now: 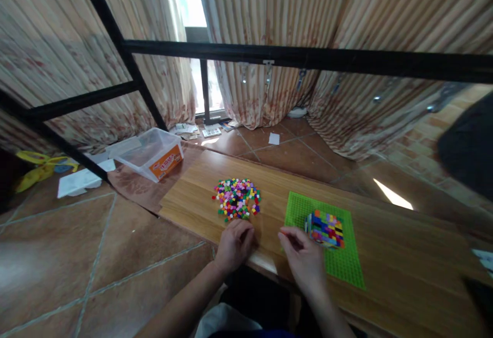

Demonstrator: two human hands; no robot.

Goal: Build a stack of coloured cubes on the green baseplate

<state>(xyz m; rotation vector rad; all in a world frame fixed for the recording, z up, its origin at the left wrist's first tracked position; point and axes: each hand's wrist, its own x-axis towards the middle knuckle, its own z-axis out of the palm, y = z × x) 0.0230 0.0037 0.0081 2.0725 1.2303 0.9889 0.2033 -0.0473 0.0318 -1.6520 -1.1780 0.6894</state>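
Note:
A heap of small multicoloured toy bricks (235,198) lies loose on the wooden table. My left hand (234,245) rests at the table's near edge, just below the heap, with its fingers curled in; whatever they may hold is hidden. Between the thumb and fingertips of my right hand (306,261) a small orange-red brick (284,232) shows in part. That hand hovers over the left side of a green studded baseplate (352,256). On the plate stands a block built of many coloured bricks (327,228), right beside my right fingers.
A clear plastic bin (152,153) with an orange label stands beyond the table's left end. The wooden table (400,256) extends right of the baseplate. Behind it are a black metal frame (300,56) and striped curtains (246,9). Papers (187,131) lie on the tiled floor.

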